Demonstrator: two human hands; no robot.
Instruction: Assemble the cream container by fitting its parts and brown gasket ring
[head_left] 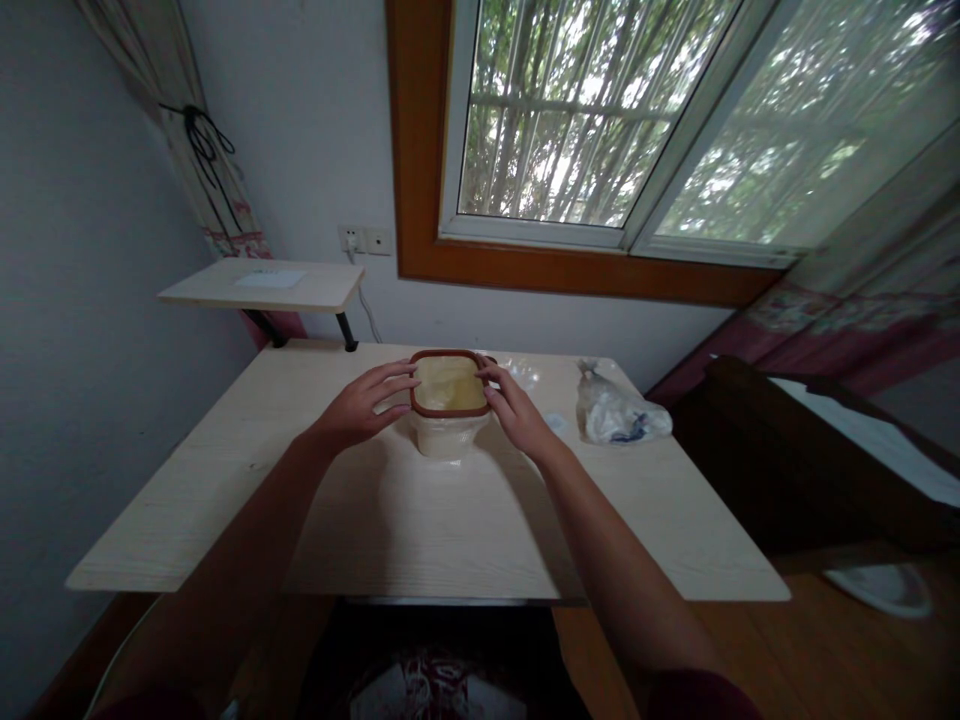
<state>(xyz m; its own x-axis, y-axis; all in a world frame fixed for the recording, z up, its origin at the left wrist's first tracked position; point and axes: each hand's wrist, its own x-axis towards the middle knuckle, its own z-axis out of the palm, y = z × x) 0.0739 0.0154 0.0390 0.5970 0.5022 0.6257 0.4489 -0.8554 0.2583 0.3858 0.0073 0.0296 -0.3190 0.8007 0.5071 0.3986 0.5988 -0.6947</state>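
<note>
A pale translucent plastic food container (448, 438) stands on the table in front of me. On top of it is a squarish lid (448, 386) with a brown rim and a see-through yellowish middle; I cannot tell whether it is pressed down all round. My left hand (365, 405) has its fingertips on the lid's left edge, fingers slightly spread. At the opposite edge, my right hand (517, 408) holds the rim with bent fingers, its thumb near the front corner. Between them the hands grip the lid from both sides.
A knotted clear plastic bag (619, 410) with whitish contents lies on the right of the wooden table (225, 480). More clear plastic (523, 373) lies behind my right hand. A small raised shelf (330, 287) holding a paper stands at the back left.
</note>
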